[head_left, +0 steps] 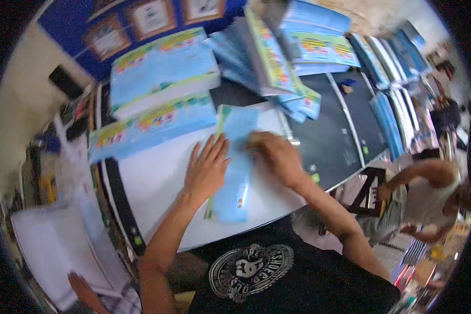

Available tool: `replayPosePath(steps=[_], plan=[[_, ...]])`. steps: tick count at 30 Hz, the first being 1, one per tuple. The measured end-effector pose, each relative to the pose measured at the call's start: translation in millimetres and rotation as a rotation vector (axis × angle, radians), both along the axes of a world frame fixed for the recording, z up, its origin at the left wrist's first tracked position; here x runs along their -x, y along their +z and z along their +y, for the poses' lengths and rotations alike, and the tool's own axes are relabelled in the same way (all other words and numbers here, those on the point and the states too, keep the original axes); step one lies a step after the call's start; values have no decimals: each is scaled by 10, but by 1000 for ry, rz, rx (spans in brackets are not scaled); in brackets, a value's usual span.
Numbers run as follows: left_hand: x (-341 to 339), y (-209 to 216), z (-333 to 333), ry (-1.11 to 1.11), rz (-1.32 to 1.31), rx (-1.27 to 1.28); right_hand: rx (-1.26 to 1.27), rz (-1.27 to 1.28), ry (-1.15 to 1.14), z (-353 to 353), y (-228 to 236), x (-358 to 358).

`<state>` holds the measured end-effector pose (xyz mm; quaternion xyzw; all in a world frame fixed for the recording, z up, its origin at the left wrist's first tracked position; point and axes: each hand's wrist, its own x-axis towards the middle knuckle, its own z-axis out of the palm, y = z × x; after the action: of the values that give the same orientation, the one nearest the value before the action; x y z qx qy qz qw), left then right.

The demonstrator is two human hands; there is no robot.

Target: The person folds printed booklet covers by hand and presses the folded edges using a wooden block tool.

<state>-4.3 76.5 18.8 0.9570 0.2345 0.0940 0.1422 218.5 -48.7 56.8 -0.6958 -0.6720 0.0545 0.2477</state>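
Note:
A light-blue printed sheet [233, 191], long and narrow like a folded cover, lies lengthwise before me on a large white sheet [152, 180]. My left hand [209, 165] rests flat with fingers spread, its fingertips on the left edge of the blue sheet. Over its right side, my right hand [275, 154] has its fingers curled together against the surface. Something small and brownish may be pinched there, but blur hides what it is. Just beyond my left hand is a strip of blue printed sheets [157, 128], in front of a thick stack of them [165, 73].
Fanned folded covers [272, 57] lean at the far middle, with another printed stack [319, 47] behind. Bundles [387, 123] line the dark table's [329, 125] right end. Another person [429, 193] sits at the right; another person's hand [83, 293] touches white sheets [63, 251] at lower left.

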Motion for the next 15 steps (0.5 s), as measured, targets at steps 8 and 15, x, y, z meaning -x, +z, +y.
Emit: replayPosePath(steps=[8,15], plan=[[157,-188,-70,26,60,4,-229,-267,-206,779,-699,-115],[-99,-218,7,42,101,-61,-104,-218,-120,475,-448,-188]])
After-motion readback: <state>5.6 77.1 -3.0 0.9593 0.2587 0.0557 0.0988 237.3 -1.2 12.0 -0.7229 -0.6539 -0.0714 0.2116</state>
